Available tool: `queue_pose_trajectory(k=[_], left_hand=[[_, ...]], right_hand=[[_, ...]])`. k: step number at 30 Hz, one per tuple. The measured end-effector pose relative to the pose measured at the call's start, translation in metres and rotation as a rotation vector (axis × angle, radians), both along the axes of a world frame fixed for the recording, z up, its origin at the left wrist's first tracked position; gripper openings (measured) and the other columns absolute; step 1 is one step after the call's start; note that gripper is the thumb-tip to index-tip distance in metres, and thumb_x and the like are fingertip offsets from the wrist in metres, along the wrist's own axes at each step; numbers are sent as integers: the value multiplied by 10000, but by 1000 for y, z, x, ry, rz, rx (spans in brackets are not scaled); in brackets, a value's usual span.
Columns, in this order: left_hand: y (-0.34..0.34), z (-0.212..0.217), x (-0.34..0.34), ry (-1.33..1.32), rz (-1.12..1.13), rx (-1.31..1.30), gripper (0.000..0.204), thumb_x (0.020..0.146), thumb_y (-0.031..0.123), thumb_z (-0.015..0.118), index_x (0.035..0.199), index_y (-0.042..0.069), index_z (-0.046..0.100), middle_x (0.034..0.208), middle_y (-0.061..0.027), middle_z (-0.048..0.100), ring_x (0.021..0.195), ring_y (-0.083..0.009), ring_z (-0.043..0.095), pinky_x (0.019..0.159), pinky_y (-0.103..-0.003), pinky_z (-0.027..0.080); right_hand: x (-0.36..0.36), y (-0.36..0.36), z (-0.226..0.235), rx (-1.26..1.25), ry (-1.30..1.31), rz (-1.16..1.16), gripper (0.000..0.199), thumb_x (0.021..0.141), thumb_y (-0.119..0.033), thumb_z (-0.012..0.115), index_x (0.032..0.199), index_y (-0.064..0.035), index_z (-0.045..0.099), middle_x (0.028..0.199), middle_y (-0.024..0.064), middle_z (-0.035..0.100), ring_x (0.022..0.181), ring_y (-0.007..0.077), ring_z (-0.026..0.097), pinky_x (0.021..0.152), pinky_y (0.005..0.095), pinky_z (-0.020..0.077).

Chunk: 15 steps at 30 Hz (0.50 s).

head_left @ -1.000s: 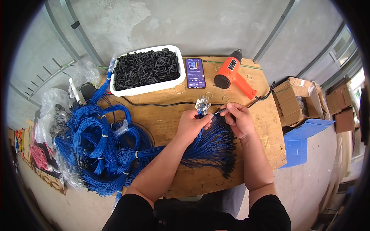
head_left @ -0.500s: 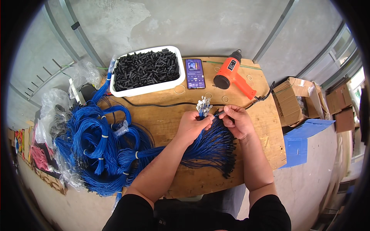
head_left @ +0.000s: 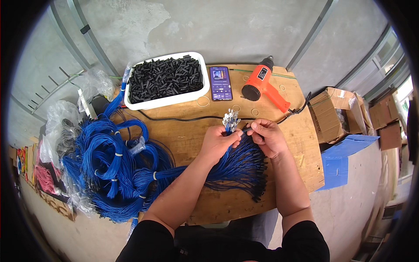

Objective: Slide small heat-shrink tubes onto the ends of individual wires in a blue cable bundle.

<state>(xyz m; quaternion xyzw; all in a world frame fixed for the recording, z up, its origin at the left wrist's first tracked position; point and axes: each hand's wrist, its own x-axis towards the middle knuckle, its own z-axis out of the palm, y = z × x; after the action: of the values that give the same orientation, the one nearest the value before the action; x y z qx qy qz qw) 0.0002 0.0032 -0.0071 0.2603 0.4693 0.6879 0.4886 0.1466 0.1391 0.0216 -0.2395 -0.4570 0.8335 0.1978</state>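
Note:
My left hand (head_left: 218,142) is closed round a bunch of blue wires, whose pale metal terminals (head_left: 230,118) stick up above the fingers. Between thumb and fingers of my right hand (head_left: 268,136) is a short black sleeve (head_left: 248,129), held close to the left thumb. Whether a wire end sits inside that sleeve I cannot tell. Below both hands, loose blue wires (head_left: 231,170) fan out, many with black sleeves at their ends. The rest of the wires (head_left: 113,161) lie at the left in coiled, banded bundles.
A white tray (head_left: 163,104) full of black sleeves stands at the back, beside a phone (head_left: 221,84). Right of them lies an orange heat gun (head_left: 264,85), its black cord crossing the wooden table (head_left: 209,214). Cardboard boxes (head_left: 327,115) stand beyond the right edge.
The black sleeve in my right hand has shifted very slightly toward the right. Both hands otherwise keep their places and their grips.

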Motion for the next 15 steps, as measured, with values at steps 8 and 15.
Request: queue_pose_trajectory(k=[8,15], left_hand=[[2,-7,5,405,147,36,176,872,105,739,1016,8,709,792,8,660,663,-52,582,617,-203,459],[-2,0,4,336,9,-23,142,876,95,734,979,0,711,725,2,647,628,-57,580,580,-216,469]], right_hand=[[2,4,2,85,78,-223,83,928,-104,681,938,-23,665,744,-4,608,496,29,353,460,198,245],[0,-7,9,258,14,-194,89,905,-62,706,977,-17,678,801,-16,642,610,20,484,544,175,366]])
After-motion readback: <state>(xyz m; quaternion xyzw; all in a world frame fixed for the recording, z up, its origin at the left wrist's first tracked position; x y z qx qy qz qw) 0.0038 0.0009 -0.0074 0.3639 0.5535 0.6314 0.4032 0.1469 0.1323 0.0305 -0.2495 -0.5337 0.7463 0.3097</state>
